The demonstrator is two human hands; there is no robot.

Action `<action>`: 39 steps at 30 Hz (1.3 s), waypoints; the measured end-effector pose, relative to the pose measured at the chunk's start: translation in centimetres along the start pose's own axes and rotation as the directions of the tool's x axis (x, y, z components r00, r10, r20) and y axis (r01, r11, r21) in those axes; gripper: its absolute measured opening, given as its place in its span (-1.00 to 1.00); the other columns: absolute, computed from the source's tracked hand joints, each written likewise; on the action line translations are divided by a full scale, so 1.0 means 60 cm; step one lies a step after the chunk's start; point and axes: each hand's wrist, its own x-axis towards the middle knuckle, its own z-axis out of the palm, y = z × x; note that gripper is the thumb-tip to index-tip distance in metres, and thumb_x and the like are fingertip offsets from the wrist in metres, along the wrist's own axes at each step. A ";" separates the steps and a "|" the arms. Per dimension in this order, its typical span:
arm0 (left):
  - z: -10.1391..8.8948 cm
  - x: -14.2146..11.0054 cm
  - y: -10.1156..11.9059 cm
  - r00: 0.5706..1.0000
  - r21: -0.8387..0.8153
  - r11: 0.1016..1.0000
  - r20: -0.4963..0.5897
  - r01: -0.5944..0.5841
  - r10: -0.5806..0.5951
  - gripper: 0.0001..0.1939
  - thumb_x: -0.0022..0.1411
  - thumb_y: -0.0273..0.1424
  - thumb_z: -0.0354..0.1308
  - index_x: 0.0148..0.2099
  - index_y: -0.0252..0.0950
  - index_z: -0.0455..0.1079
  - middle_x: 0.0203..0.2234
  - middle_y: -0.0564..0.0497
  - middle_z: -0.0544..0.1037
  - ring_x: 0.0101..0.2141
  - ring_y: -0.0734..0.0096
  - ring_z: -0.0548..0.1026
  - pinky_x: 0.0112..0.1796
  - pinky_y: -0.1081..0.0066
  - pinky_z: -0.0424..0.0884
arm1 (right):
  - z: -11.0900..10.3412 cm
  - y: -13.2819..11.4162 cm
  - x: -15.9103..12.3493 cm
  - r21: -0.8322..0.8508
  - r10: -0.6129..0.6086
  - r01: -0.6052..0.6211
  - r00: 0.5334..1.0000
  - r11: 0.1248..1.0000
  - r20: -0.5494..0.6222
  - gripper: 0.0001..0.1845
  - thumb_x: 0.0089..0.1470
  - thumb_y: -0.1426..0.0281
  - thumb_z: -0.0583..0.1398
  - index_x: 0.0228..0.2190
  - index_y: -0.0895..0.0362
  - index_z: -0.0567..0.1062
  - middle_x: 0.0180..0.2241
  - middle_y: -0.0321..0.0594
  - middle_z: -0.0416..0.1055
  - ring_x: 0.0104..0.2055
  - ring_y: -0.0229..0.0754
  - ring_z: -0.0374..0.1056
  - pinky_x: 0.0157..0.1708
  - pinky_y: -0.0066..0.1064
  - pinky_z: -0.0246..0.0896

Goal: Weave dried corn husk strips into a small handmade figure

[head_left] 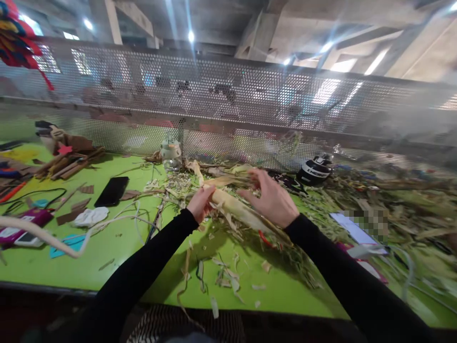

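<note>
**Bare hands at a long pale husk [237,208] above a littered green table [285,300]**

A perforated metal screen [221,102] spans the whole view behind the table, with a concrete ceiling and bright lamps above it. The bright green tabletop fills most of the lower half. Two black sleeves, the left one [150,262] and the right one [339,267], reach in from the bottom corners. A broad, tangled heap of dried plant strips [421,200] covers the table's right side.

The pale yellow husk lies at the centre, slanting from the left hand down to the right, beneath the right hand and forearm. The left hand [202,204] is closed on its upper left end, thumb on top. The right hand [274,199] is spread over its middle, thumb apart from the curved fingers; whether the fingertips touch the strips behind them cannot be told.

At upper left hangs a red and blue decoration [16,35]. Beyond the hands, near the screen, stand a black container with a white band [314,170], to the right, and a clear bottle with a pale top [171,152], to the left.

On the left of the table lie a black phone [112,191], a crumpled white tissue [91,216] just below it, and a small pink star [64,149] on brown pieces. Smallest are the curled shreds [228,276] scattered in front of the hands.
</note>
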 end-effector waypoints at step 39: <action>-0.031 -0.004 -0.015 0.983 -0.019 1.000 0.182 -0.018 0.021 -0.62 0.11 -0.10 0.17 -0.19 -0.31 0.41 -0.40 0.01 0.49 -0.46 0.55 0.44 -0.42 0.51 0.43 | -0.013 -0.006 -0.016 0.316 -0.051 -0.044 0.957 0.948 0.285 -0.67 0.15 0.19 -0.01 -0.42 0.13 0.42 -0.47 -0.25 0.45 -0.44 -0.23 0.31 -0.41 -0.44 0.16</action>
